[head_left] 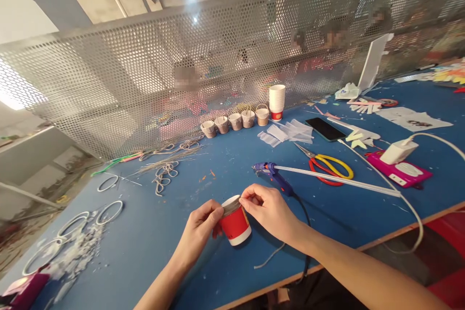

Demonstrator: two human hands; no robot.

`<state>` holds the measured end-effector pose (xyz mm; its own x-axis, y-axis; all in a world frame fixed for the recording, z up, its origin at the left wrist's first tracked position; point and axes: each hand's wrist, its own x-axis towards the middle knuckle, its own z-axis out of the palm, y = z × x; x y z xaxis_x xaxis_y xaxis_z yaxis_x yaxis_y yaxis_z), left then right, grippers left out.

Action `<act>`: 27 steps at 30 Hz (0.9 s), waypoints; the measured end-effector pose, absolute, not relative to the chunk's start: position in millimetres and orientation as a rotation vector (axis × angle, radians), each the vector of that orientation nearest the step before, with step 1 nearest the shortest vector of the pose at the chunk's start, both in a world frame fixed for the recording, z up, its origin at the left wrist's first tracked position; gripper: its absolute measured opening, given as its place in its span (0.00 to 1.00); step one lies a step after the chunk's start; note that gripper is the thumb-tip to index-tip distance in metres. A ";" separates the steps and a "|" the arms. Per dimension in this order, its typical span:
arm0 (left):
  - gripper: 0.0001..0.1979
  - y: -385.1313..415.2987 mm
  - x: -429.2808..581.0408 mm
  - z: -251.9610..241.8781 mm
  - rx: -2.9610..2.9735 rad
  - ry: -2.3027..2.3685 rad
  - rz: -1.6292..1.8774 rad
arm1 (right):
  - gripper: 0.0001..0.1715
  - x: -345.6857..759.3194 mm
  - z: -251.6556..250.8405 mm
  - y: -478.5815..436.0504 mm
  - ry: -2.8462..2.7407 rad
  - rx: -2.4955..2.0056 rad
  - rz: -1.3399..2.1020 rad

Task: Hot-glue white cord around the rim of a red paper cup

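Observation:
A red paper cup (236,225) with a white base band is tilted above the blue table in front of me. Thin grey cord (231,206) runs around it just below the rim. My left hand (205,220) grips the cup from the left, thumb at the rim. On the other side, my right hand (267,208) pinches the cord against the rim; the exact fingertip contact is partly hidden. A loose cord end (270,255) lies on the table below my right wrist. Beyond that hand rests a blue glue gun (274,177) with a long white glue stick.
Several small cord-wrapped cups (235,121) line the mesh screen (145,82), beside a paper cup stack (277,99). Red-and-yellow scissors (336,167), a phone (325,129) and a pink power strip (403,169) lie right. Cords (167,174) and white rings (109,212) lie left.

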<state>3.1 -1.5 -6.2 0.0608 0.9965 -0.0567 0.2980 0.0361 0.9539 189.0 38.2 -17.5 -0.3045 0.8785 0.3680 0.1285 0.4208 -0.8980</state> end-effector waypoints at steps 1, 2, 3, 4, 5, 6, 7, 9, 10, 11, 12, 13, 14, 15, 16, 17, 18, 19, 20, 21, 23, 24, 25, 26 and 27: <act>0.16 -1.3 3.1 -6.0 1.397 1.385 0.966 | 0.07 188.9 -17.8 38.5 -1.717 -0.881 0.973; 0.16 -1.2 3.2 -5.9 1.366 1.371 0.967 | 0.07 188.8 -18.0 38.8 -1.712 -0.881 0.963; 0.15 -1.0 3.3 -5.9 1.334 1.350 0.967 | 0.06 188.7 -18.2 39.1 -1.708 -0.883 0.952; 0.15 -0.9 3.3 -5.9 1.300 1.324 0.967 | 0.05 188.7 -18.3 39.4 -1.705 -0.887 0.941; 0.15 -0.8 3.3 -6.0 1.265 1.296 0.968 | 0.05 188.8 -18.3 39.7 -1.705 -0.891 0.932; 0.15 -0.6 3.3 -6.1 1.232 1.267 0.966 | 0.05 189.0 -18.1 40.0 -1.705 -0.896 0.926; 0.15 -0.5 3.3 -6.1 1.201 1.240 0.957 | 0.05 189.3 -17.7 40.2 -1.708 -0.902 0.923; 0.15 -0.3 3.1 -6.0 1.156 1.205 0.924 | 0.05 189.9 -16.6 40.4 -1.715 -0.914 0.932; 0.16 -0.4 3.0 -5.9 1.141 1.197 0.904 | 0.05 190.1 -16.0 40.3 -1.716 -0.918 0.937; 0.16 -0.4 2.8 -5.8 1.130 1.194 0.885 | 0.05 190.3 -15.4 40.2 -1.718 -0.921 0.939; 0.16 -0.6 2.5 -5.7 1.123 1.192 0.867 | 0.05 190.4 -15.0 40.1 -1.721 -0.922 0.937; 0.16 -0.7 2.3 -5.6 1.118 1.189 0.852 | 0.05 190.5 -14.7 40.0 -1.723 -0.923 0.932; 0.16 -0.9 2.0 -5.5 1.115 1.184 0.841 | 0.05 190.5 -14.6 39.9 -1.726 -0.922 0.923; 0.16 -1.0 1.9 -5.2 1.112 1.177 0.836 | 0.05 190.5 -14.7 39.8 -1.728 -0.921 0.912; 0.16 -1.2 1.9 -4.8 1.107 1.172 0.838 | 0.06 190.5 -15.0 39.8 -1.729 -0.918 0.900; 0.15 -1.3 2.1 -4.3 1.100 1.170 0.847 | 0.06 190.5 -15.4 39.9 -1.730 -0.916 0.888; 0.15 -1.4 2.4 -3.7 1.091 1.171 0.860 | 0.05 190.6 -15.9 39.9 -1.732 -0.912 0.877; 0.14 -1.5 3.0 -2.9 1.083 1.175 0.875 | 0.05 190.7 -16.2 39.8 -1.736 -0.908 0.870; 0.13 -1.6 3.7 -2.2 1.079 1.181 0.886 | 0.05 190.9 -16.4 39.6 -1.741 -0.905 0.866; 0.13 -1.6 4.5 -1.6 1.082 1.192 0.893 | 0.05 191.1 -16.3 39.4 -1.746 -0.903 0.866; 0.13 -1.6 5.8 -1.2 1.113 1.226 0.893 | 0.05 191.3 -15.8 38.6 -1.757 -0.898 0.871; 0.14 -1.6 6.1 -1.5 1.136 1.243 0.889 | 0.05 191.4 -15.5 38.3 -1.762 -0.894 0.873; 0.15 -1.6 6.3 -2.1 1.158 1.256 0.885 | 0.05 191.4 -15.3 38.0 -1.766 -0.891 0.873; 0.16 -1.5 6.3 -2.8 1.176 1.265 0.884 | 0.05 191.3 -15.2 38.0 -1.770 -0.888 0.872; 0.17 -1.3 6.2 -3.7 1.186 1.271 0.885 | 0.05 191.4 -15.5 38.2 -1.774 -0.888 0.866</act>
